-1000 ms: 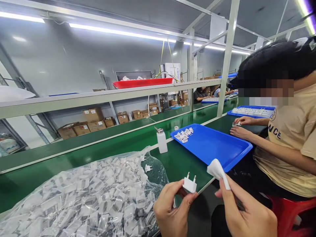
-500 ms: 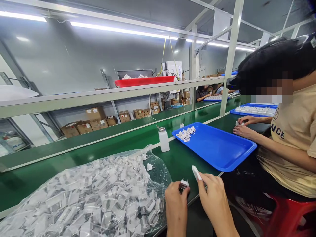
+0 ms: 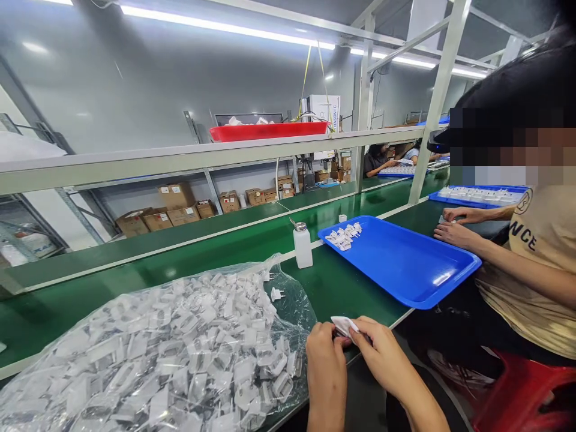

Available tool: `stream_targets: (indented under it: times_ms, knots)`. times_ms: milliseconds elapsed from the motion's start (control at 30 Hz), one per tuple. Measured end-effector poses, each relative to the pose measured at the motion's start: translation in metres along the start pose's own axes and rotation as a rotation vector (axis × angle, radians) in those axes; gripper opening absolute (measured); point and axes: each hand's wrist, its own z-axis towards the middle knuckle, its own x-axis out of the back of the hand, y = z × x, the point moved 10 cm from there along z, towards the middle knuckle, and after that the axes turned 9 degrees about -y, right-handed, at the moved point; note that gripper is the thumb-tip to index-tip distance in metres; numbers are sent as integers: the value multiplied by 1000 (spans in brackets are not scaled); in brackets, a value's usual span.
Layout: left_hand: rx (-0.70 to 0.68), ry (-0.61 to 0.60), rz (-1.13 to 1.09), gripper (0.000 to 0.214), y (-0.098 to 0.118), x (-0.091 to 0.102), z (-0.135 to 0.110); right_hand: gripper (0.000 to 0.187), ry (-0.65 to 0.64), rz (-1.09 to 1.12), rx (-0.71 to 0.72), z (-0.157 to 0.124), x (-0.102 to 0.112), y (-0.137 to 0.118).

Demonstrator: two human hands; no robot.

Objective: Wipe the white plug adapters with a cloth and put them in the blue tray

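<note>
My left hand point(image 3: 324, 357) is closed round a small white plug part, now almost hidden by the fingers. My right hand point(image 3: 378, 351) pinches a white cloth point(image 3: 344, 324) and presses it onto that part, so both hands meet at the front edge of the green bench point(image 3: 342, 288). Just left of them lies a big clear plastic bag point(image 3: 157, 354) full of several white plug parts. A loose plug part point(image 3: 275, 293) rests at the bag's open mouth.
A blue tray point(image 3: 405, 264) with several white parts point(image 3: 344, 236) sits right of my hands; a white dispenser bottle point(image 3: 303, 244) stands beside it. A seated co-worker's hands point(image 3: 454, 225) work at the right by another blue tray point(image 3: 477, 195). A red tray point(image 3: 270, 130) sits on the overhead shelf.
The hands came down and together: the plug part, earlier held up with its pins showing, is now covered by the cloth. The camera view has tilted slightly.
</note>
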Motion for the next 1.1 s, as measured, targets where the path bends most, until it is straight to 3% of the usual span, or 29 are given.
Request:
stream_targets:
  times_ms: [300,400,500,600,700,800,1000,1100]
  knots:
    - [-1,13,-111,22,0,6,-2,38,48,-35,-42,-11,8,17]
    - [9,-6,-251,18,-1,8,-3,38,219,-27,-117,-23,34,31]
    - [13,-28,-649,28,0,11,-7,43,420,-2,-187,-42,64,33]
    - [-49,-63,-980,34,14,16,-13,36,497,111,-61,-55,75,3]
    - [-108,-81,-1123,36,27,22,-19,23,512,247,175,-63,74,-44]
    - [-150,-93,-1197,37,37,26,-24,21,519,343,295,-68,67,-74]
    - [-242,-92,-1057,31,55,40,-28,21,457,472,316,-60,51,-84]
    - [-266,-130,-1061,32,58,36,-28,21,416,611,272,-56,46,-81]
